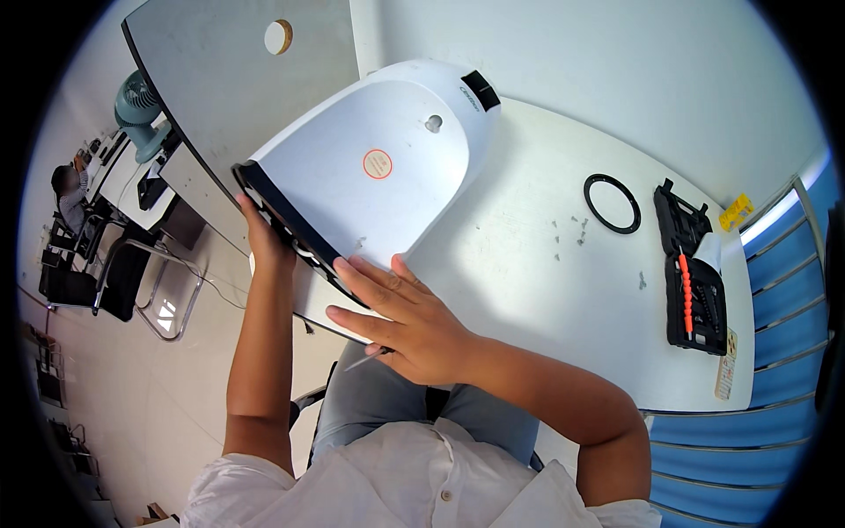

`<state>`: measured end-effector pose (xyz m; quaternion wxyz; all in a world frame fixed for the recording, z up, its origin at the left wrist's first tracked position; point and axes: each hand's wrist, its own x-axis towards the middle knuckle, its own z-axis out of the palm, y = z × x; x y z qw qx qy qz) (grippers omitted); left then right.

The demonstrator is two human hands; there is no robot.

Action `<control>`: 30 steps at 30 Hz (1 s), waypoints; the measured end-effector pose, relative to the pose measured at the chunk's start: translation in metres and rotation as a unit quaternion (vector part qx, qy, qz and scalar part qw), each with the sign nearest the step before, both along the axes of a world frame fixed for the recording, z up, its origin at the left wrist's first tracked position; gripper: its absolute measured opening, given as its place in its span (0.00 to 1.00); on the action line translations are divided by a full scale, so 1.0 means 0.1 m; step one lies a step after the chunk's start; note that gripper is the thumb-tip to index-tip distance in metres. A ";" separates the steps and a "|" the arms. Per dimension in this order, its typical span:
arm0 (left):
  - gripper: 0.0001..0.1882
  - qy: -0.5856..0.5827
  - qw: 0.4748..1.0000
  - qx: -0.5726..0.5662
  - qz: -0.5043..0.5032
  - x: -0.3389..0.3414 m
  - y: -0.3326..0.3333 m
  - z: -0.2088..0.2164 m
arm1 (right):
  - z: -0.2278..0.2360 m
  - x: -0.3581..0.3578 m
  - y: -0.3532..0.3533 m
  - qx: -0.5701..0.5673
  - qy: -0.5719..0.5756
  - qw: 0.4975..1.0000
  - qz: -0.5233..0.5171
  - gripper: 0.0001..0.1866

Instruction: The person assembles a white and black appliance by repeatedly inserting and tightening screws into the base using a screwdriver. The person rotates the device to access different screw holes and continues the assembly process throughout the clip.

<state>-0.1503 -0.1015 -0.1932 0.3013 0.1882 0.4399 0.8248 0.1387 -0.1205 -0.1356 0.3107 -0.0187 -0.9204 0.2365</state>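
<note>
A large white plastic housing [308, 176] with a rounded end stands tilted on the white table [528, 326]. It has a round orange-edged sticker [378, 164], a keyhole-shaped hole and a black strip [295, 233] along its near left edge. My left hand [268, 238] grips that black edge from the left, its fingers partly hidden behind it. My right hand [414, 321] lies at the near corner, fingertips touching the housing, fingers spread. Tucked under its lower fingers is a thin metal shaft with a dark end, apparently a screwdriver [359, 362]; its handle is hidden.
Small screws [581, 231] lie scattered right of the housing. Beyond them are a black ring [612, 204] and an open black tool case [695, 295] with an orange flexible shaft. A grey panel [211, 79] rises at left. A fan, chairs and a seated person are farther left.
</note>
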 end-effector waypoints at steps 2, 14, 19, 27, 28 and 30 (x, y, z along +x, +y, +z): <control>0.43 0.029 0.999 -0.021 -0.009 -0.02 0.11 0.06 | 0.02 -0.05 -0.02 0.002 -0.012 1.000 0.000 0.30; 0.31 -0.098 0.971 0.079 -0.202 -0.68 0.56 -0.09 | -0.11 -0.38 -0.09 0.119 -0.001 0.992 -0.042 0.19; 0.29 -0.086 0.971 0.063 -0.215 -0.70 0.52 -0.09 | -0.13 -0.35 -0.15 0.156 -0.017 0.985 -0.065 0.16; 0.27 -0.075 0.971 0.043 -0.222 -0.69 0.44 -0.10 | -0.22 -0.33 -0.17 0.193 -0.007 0.979 -0.068 0.13; 0.27 -0.076 0.971 0.040 -0.222 -0.69 0.43 -0.11 | -0.25 -0.34 -0.17 0.193 -0.003 0.979 -0.066 0.13; 0.26 -0.075 0.971 0.039 -0.224 -0.68 0.41 -0.11 | -0.27 -0.34 -0.17 0.193 0.003 0.979 -0.064 0.12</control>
